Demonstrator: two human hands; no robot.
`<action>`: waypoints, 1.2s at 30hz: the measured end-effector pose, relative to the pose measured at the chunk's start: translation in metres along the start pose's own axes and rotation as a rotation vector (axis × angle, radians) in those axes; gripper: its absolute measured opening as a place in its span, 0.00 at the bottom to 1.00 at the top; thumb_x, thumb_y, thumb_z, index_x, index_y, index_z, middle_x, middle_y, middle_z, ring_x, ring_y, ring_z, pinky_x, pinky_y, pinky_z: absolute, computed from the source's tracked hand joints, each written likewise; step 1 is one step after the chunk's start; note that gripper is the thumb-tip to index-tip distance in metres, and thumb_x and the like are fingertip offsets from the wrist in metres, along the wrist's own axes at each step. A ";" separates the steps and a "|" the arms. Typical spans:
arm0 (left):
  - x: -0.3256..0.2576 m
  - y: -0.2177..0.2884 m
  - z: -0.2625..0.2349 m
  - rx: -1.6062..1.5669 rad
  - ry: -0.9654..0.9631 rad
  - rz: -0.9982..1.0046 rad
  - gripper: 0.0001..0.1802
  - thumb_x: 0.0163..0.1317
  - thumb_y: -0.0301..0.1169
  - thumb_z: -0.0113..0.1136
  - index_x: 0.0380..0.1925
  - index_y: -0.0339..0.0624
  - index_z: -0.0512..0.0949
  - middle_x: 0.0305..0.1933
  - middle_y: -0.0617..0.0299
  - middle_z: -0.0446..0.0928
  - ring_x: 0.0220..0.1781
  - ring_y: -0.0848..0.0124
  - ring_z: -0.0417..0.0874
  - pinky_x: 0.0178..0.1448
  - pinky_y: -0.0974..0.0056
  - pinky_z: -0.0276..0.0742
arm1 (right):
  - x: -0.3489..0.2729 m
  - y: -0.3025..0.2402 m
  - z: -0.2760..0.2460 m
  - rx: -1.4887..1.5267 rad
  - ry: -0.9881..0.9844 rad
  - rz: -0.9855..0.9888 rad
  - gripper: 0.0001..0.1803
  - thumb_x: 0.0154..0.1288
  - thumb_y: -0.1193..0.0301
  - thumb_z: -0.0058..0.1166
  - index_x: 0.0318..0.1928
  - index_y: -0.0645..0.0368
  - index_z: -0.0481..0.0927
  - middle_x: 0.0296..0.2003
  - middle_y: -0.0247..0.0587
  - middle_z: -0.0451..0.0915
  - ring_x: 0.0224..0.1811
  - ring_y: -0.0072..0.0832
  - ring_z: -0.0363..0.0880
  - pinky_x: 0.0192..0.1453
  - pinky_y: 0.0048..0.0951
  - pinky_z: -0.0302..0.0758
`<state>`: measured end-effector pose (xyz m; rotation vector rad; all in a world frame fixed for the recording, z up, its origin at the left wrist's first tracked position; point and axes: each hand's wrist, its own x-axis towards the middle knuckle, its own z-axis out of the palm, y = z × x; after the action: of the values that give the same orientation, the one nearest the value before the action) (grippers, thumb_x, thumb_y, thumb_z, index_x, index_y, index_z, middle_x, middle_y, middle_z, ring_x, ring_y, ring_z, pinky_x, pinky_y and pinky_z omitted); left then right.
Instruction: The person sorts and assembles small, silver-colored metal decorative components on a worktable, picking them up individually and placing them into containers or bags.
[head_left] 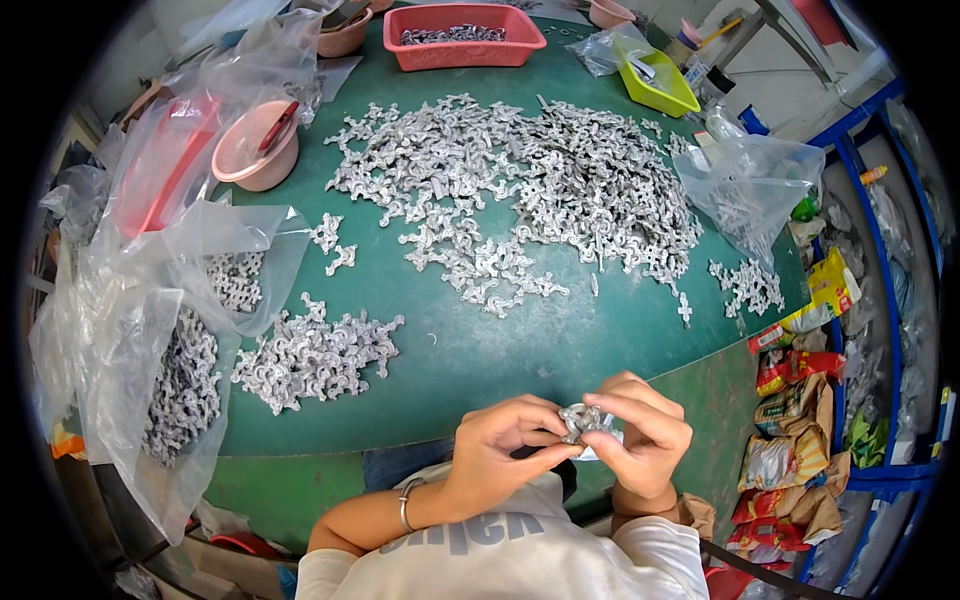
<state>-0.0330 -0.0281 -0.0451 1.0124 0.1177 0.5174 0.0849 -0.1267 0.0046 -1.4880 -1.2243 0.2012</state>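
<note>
1. While both hands meet close to the chest at the near edge of the green round-edged counter [520,350], they share one small silvery cast-metal piece [582,420] between them.
2. The left hand [500,450] curls in from the left, its grip closed on the piece with thumb and fingertips pinching its left side; a thin metal bangle [405,503] sits on that wrist.
3. The right hand [645,435] comes in from the right, its fingers bent over the top of the same piece and its grip likewise closed on it.
4. The piece is held in the air just below the counter's near rim, above the person's pale grey shirt [520,555], not touching the counter.
5. A broad heap of similar silvery metal pieces [540,190] spreads over the far middle of the counter.
6. A smaller pile of the same pieces [315,355] lies near the left front, just beside clear plastic bags [170,330] holding more of them.
7. A red rectangular plastic tray [465,35] stands at the far edge, a pink round plastic bowl [255,150] at the far left, and a yellow-green plastic tray [655,85] at the far right.
8. Another clear plastic bag [755,185] rests at the counter's right edge, near a small scatter of pieces [750,285].
</note>
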 end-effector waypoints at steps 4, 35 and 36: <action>0.000 0.002 0.001 -0.005 -0.004 -0.002 0.10 0.47 0.12 0.59 0.32 0.28 0.73 0.38 0.52 0.74 0.40 0.68 0.79 0.46 0.68 0.79 | 0.000 -0.001 0.000 -0.031 0.005 -0.013 0.17 0.39 0.81 0.64 0.35 0.71 0.78 0.27 0.46 0.78 0.26 0.33 0.75 0.30 0.28 0.70; 0.002 0.000 -0.003 -0.033 0.027 -0.005 0.09 0.50 0.12 0.56 0.33 0.27 0.73 0.38 0.51 0.75 0.40 0.67 0.79 0.47 0.67 0.79 | 0.002 0.000 0.008 -0.208 0.063 -0.050 0.18 0.36 0.82 0.64 0.34 0.69 0.77 0.25 0.43 0.78 0.23 0.31 0.73 0.29 0.28 0.66; 0.002 0.000 -0.004 -0.020 0.029 0.001 0.09 0.50 0.12 0.56 0.33 0.27 0.74 0.39 0.50 0.75 0.40 0.67 0.80 0.47 0.67 0.79 | 0.002 0.000 0.008 -0.222 0.069 -0.050 0.18 0.36 0.82 0.64 0.34 0.69 0.77 0.25 0.43 0.77 0.22 0.31 0.73 0.29 0.28 0.66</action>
<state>-0.0323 -0.0243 -0.0471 0.9856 0.1375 0.5339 0.0802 -0.1200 0.0030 -1.6381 -1.2583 -0.0206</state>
